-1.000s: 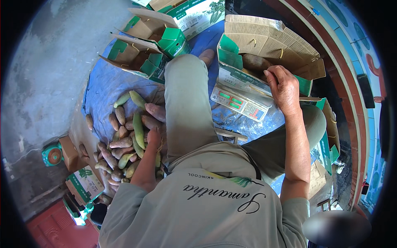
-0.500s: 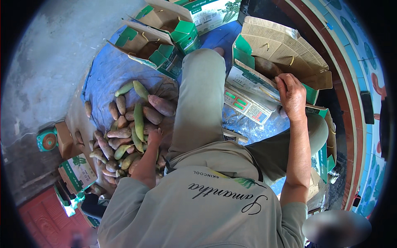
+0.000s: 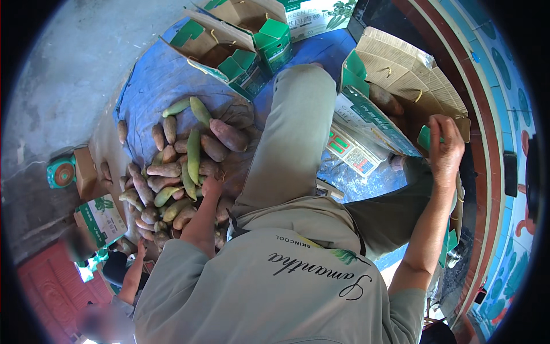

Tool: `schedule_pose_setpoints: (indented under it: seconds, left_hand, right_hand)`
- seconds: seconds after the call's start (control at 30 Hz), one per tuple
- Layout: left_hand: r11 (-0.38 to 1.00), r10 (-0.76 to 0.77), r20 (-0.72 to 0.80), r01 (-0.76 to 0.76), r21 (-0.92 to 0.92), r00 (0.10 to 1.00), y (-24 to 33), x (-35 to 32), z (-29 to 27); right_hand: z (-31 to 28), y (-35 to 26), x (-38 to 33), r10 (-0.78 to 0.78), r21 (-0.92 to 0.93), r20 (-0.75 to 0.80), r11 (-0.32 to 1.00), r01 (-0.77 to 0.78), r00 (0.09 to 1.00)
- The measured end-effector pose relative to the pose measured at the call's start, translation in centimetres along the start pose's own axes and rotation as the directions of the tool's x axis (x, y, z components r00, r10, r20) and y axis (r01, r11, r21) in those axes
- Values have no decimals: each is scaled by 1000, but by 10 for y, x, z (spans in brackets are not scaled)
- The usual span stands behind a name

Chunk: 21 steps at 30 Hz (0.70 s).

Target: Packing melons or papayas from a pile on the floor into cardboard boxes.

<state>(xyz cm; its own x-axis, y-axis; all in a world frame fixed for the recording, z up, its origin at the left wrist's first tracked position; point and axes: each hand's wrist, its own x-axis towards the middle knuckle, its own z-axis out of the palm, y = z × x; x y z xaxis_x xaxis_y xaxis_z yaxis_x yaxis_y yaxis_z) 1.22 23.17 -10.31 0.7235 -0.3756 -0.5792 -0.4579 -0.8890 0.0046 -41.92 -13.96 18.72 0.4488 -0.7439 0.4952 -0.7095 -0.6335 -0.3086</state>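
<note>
My right hand [image 3: 447, 150] is at the near right corner of an open carton [image 3: 366, 117], beside its green flap [image 3: 424, 137]. Its fingers are curled closed; what they hold, if anything, is hidden. Inside that carton lie dark reddish radishes [image 3: 385, 98]. Underneath it is a digital weighing scale [image 3: 350, 150] with lit green displays. My left hand [image 3: 212, 186] reaches down to the right side of a heap of long radishes [image 3: 163, 170], some green and most purplish brown. A green radish [image 3: 193, 155] is close to it. The left fingers are too unclear to read.
Two more open cartons [image 3: 249, 71] [image 3: 275, 43] stand at the far side on a blue tarp [image 3: 149, 80]. My raised knee [image 3: 303, 92] is between heap and scale. At the left are a teal round device [image 3: 62, 172], a green-white carton [image 3: 103, 221] and another person's arm [image 3: 134, 269].
My right hand has moved right and nearer along the carton's edge. The left hand remains by the heap. At the lower left, another person's arm has come into view.
</note>
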Motion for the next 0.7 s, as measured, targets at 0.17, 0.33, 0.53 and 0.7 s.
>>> schedule_pose_setpoints:
  seconds: [0.17,0.33,0.53,0.7]
  left_hand:
    - [987,28,19,-30,155,999,-46,27,45]
    - [995,-90,8,89,51,996,-28,2,31]
    - [969,-237,72,241,-51,969,-30,-24,6]
    - [940,-340,-7,340,0,940,-43,-36,9]
  right_hand:
    - [-17,26,6,17,-75,28,997,-15,999]
    - [-25,63,-6,59,-127,10,990,-57,998]
    - [-16,99,-34,186,-219,140,964,-153,973]
    - [-15,112,-39,208,-196,152,965,-177,966]
